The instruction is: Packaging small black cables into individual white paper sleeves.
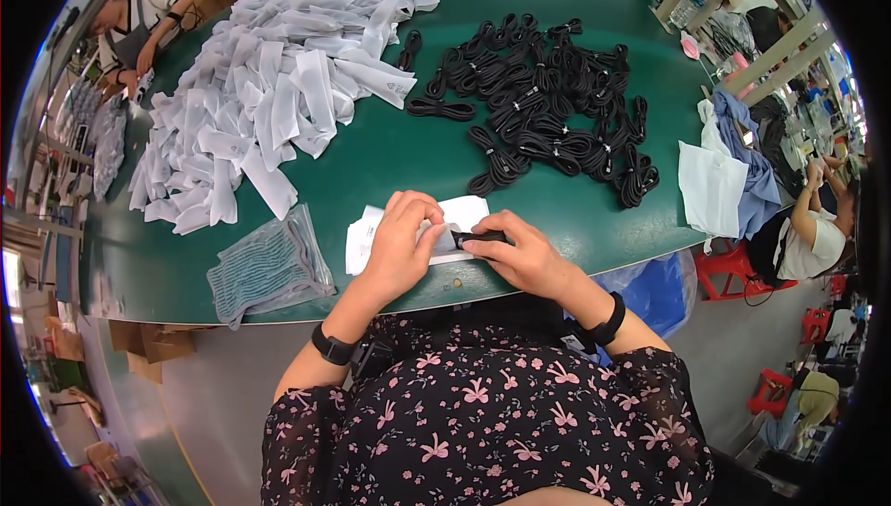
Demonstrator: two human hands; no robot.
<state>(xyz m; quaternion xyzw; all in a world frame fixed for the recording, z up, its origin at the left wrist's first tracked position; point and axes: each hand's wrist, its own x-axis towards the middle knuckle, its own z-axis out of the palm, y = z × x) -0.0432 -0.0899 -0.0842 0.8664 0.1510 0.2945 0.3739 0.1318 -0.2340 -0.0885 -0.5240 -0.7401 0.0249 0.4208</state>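
The left hand [401, 241] pinches a translucent pouch [445, 245]; the right hand [525, 253] grips a black cable [487, 238] directly beside it, over white sheets [471, 208] near the green table's [371, 172] edge. Insertion appears in hand; the next move calls for a spread opening and straight alignment.

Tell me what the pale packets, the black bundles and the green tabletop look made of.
Pale packets: probably thin frosted plastic, matte, judging by their creased, cloudy film. Black bundles: likely plastic- or rubber-coated cable, given the smooth looped strands. Green tabletop: smooth, softly glossy, perhaps laminate or rubber matting.
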